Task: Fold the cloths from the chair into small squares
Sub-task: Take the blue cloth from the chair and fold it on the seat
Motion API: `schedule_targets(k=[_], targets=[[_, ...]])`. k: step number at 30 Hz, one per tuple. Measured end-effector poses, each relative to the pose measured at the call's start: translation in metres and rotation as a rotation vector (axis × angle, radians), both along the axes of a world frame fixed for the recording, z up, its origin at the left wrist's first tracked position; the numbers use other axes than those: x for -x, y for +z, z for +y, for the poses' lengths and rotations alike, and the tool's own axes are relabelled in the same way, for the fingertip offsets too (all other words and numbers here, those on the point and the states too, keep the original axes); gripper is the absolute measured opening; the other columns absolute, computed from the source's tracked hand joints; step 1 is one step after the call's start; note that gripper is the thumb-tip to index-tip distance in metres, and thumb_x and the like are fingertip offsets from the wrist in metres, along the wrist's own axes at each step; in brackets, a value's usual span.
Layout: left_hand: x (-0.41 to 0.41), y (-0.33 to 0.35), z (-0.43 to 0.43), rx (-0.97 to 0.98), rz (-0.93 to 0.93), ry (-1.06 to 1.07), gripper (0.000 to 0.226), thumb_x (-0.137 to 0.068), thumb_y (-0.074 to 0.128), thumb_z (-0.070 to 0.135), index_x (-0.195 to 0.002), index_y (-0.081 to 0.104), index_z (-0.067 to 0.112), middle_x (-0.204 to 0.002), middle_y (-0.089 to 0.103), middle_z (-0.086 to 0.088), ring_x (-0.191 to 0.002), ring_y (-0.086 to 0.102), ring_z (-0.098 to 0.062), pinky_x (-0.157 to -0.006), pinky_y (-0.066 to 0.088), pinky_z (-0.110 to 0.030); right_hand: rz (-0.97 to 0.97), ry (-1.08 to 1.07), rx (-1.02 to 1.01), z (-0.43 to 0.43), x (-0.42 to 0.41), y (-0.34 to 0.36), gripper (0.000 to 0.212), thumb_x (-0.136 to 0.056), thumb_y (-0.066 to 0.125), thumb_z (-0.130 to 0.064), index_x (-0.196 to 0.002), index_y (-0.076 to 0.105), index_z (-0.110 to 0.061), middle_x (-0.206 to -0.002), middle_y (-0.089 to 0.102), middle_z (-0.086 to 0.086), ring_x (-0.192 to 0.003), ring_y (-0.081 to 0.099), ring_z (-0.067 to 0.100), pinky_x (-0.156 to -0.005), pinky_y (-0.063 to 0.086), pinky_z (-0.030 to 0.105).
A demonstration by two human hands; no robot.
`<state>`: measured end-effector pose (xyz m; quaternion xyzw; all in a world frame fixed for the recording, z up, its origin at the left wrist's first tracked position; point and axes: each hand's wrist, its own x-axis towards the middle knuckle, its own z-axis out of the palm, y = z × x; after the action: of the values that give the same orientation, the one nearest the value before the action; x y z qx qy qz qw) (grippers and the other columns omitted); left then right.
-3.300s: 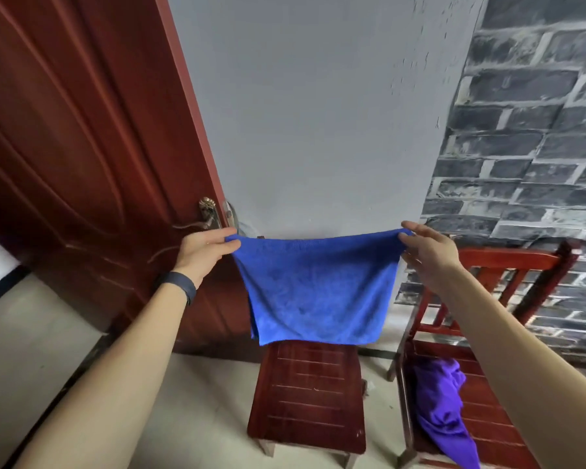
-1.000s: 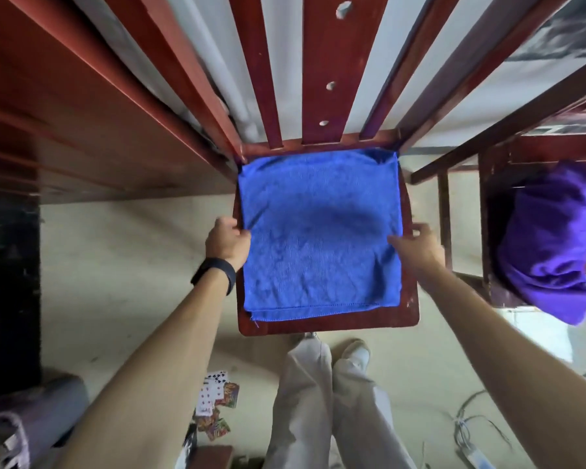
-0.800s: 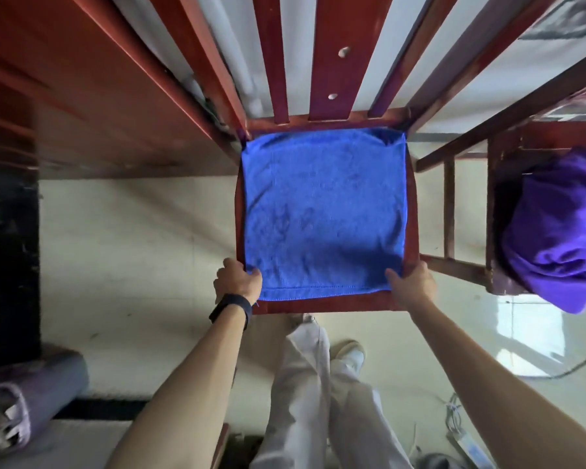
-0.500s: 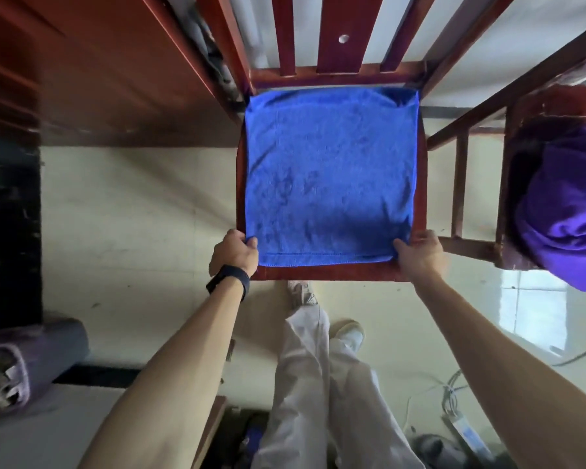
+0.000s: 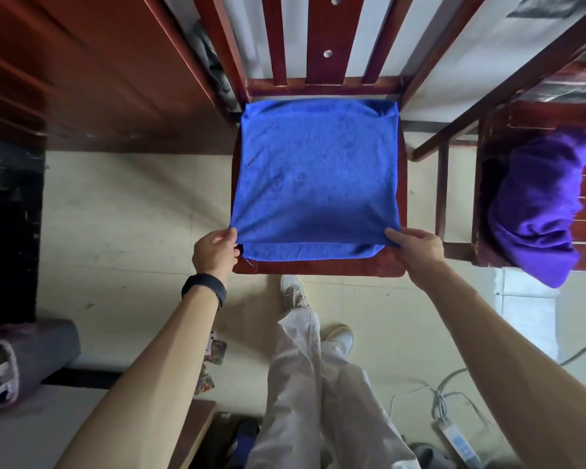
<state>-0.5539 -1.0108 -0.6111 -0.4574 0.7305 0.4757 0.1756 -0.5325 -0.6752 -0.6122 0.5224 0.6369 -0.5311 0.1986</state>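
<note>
Pinching one near corner each, the left hand [image 5: 215,253] and right hand [image 5: 416,255] had lifted the upper layer of the blue cloth [image 5: 315,170] off the chair seat [image 5: 318,268], where it lay flat moments before. Another fold was judged begun; the purple cloth [image 5: 538,204] waited unfolded alongside.

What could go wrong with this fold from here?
The left hand and right hand pinch only the upper layer of the blue cloth; the lower hem lies on the chair seat, so the layers may separate. The purple cloth overhangs its seat and might slide off.
</note>
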Motion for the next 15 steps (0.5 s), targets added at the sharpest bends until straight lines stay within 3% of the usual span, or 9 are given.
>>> schedule_targets(k=[2,6,8,11,13,15], targets=[[-0.010,-0.011,0.002,-0.020,-0.047,-0.015,0.017,-0.091,0.066,0.028,-0.100,0.071,0.014,-0.071,0.065,-0.001,-0.061,0.060,-0.015,-0.070,0.056,-0.032,-0.039,0.048,-0.027,-0.001,-0.002,-0.005,0.037,-0.079,0.083,-0.016,-0.109,0.061,-0.010,-0.087,0.069,0.006,-0.063,0.066,0.023,-0.060,0.058,0.030],[-0.020,-0.038,0.008,0.118,-0.189,-0.173,0.028,-0.087,0.066,0.038,-0.105,0.070,0.016,-0.092,0.071,0.002,-0.091,0.066,-0.024,-0.091,0.052,-0.033,-0.113,0.136,-0.095,-0.004,-0.009,-0.029,0.044,-0.074,0.084,-0.023,-0.110,0.062,-0.013,-0.090,0.070,0.003,-0.075,0.073,0.033,-0.076,0.061,0.048],[-0.020,-0.044,0.011,0.224,-0.217,-0.261,0.029,-0.087,0.064,0.040,-0.101,0.072,0.015,-0.101,0.073,-0.005,-0.099,0.065,-0.030,-0.085,0.049,-0.030,-0.110,0.191,-0.164,-0.005,-0.011,-0.039,0.035,-0.074,0.083,-0.028,-0.102,0.063,-0.019,-0.083,0.066,-0.007,-0.083,0.073,0.030,-0.079,0.060,0.049],[-0.018,-0.046,0.014,0.262,-0.217,-0.378,0.031,-0.091,0.061,0.035,-0.080,0.070,0.008,-0.085,0.070,-0.014,-0.088,0.063,-0.038,-0.069,0.042,-0.030,-0.088,0.219,-0.188,-0.008,-0.013,-0.047,0.024,-0.076,0.079,-0.031,-0.092,0.063,-0.023,-0.080,0.066,-0.007,-0.082,0.071,0.030,-0.078,0.060,0.049],[-0.016,-0.043,0.014,0.274,-0.247,-0.459,0.035,-0.094,0.057,0.033,-0.070,0.063,0.008,-0.076,0.063,-0.013,-0.083,0.062,-0.037,-0.067,0.039,-0.031,-0.057,0.189,-0.182,-0.009,-0.016,-0.050,0.022,-0.072,0.077,-0.035,-0.086,0.063,-0.026,-0.083,0.069,-0.003,-0.082,0.071,0.031,-0.078,0.060,0.050],[-0.016,-0.040,0.015,0.260,-0.244,-0.435,0.028,-0.095,0.056,0.032,-0.075,0.061,0.012,-0.078,0.061,-0.008,-0.083,0.060,-0.032,-0.071,0.041,-0.033,-0.030,0.108,-0.166,-0.009,-0.019,-0.048,0.021,-0.071,0.075,-0.038,-0.082,0.062,-0.025,-0.083,0.068,-0.001,-0.078,0.068,0.031,-0.082,0.059,0.049]])
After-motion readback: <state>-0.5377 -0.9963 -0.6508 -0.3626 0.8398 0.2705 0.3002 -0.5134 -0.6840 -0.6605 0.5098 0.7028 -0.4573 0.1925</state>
